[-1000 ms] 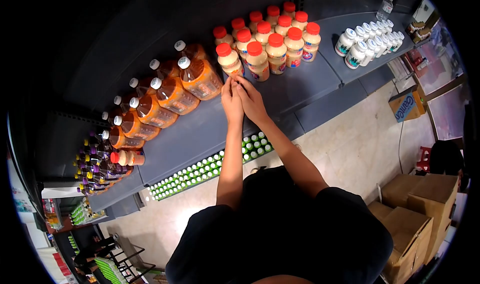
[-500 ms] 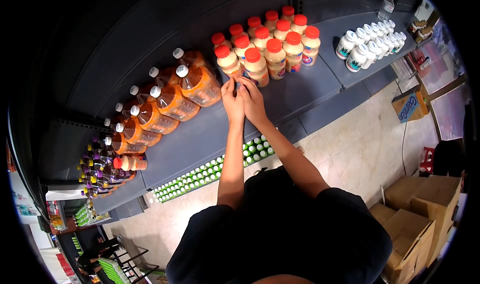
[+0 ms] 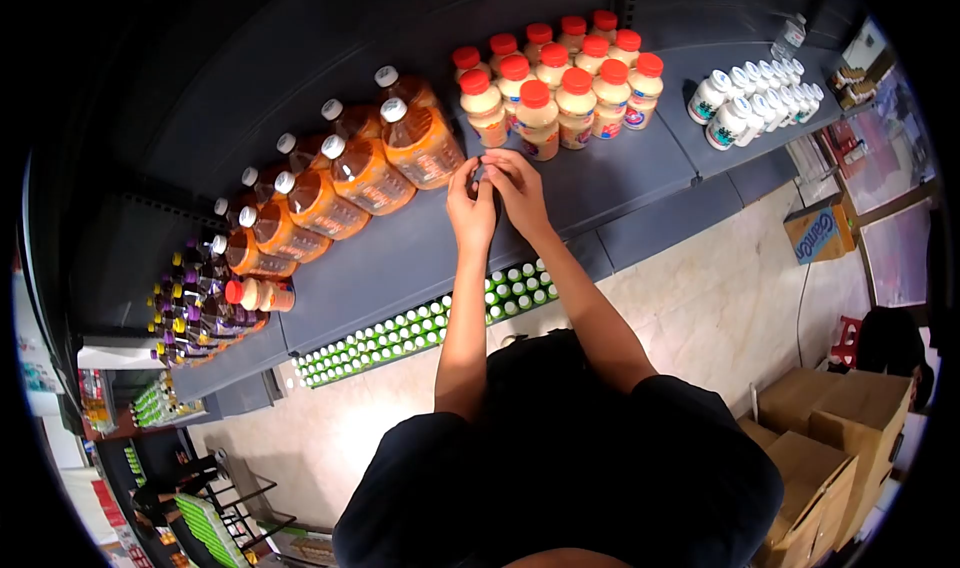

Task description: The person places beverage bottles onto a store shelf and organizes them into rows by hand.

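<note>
My left hand [image 3: 470,206] and my right hand [image 3: 518,194] are close together over the grey shelf [image 3: 590,183], with curled fingers whose tips nearly meet. Whether anything small is between them is too small to tell. Just beyond the fingertips stand several red-capped cream bottles [image 3: 538,123] in rows. Large orange drink bottles [image 3: 420,146] with white caps stand to the left of my hands. One red-capped bottle [image 3: 262,294] is apart from the others, at the left beside dark bottles [image 3: 190,313] with purple and yellow caps.
White bottles [image 3: 728,123] stand on the shelf's right part, near a clear bottle [image 3: 789,38]. Green bottles with white caps [image 3: 425,328] line a lower level. Cardboard boxes [image 3: 855,413] are at the lower right. A person [image 3: 150,506] is at the lower left.
The view has shifted, so the shelf goods appear farther right and slightly higher. My hands have come away from the front red-capped bottles, and the fingers have parted a little.
</note>
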`<state>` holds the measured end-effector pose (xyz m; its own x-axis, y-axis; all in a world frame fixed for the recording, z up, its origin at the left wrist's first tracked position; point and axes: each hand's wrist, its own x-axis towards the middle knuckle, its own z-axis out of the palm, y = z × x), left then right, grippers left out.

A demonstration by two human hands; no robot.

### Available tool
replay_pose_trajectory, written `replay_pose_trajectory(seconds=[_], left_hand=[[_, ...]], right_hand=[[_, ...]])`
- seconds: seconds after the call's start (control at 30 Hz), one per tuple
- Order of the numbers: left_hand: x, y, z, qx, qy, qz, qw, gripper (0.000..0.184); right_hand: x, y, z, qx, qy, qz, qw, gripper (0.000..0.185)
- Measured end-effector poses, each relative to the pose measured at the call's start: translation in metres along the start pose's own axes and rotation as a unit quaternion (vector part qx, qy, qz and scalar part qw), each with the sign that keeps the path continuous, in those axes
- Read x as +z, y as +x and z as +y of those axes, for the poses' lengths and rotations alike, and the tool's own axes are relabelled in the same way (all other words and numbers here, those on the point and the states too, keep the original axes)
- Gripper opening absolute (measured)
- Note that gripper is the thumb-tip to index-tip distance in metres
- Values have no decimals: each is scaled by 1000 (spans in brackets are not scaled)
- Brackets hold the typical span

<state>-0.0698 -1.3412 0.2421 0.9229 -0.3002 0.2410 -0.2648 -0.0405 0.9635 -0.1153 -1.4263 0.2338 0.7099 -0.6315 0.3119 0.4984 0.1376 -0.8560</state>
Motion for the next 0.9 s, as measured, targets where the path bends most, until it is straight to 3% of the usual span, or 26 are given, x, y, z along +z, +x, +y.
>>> replay_pose_trajectory(seconds=[0.23,0.63,0.9], left_hand=[[-54,-17,3,3,-107,50,993,31],[-164,-53,4,17,-134,170,976,24],[-288,-48,-9,77,-38,392,916,24]], right_hand=[[36,-22,-10,22,20,-41,999,26],[122,-89,5,47,13,-126,991,25],[208,-124,28,114,31,-194,974,26]])
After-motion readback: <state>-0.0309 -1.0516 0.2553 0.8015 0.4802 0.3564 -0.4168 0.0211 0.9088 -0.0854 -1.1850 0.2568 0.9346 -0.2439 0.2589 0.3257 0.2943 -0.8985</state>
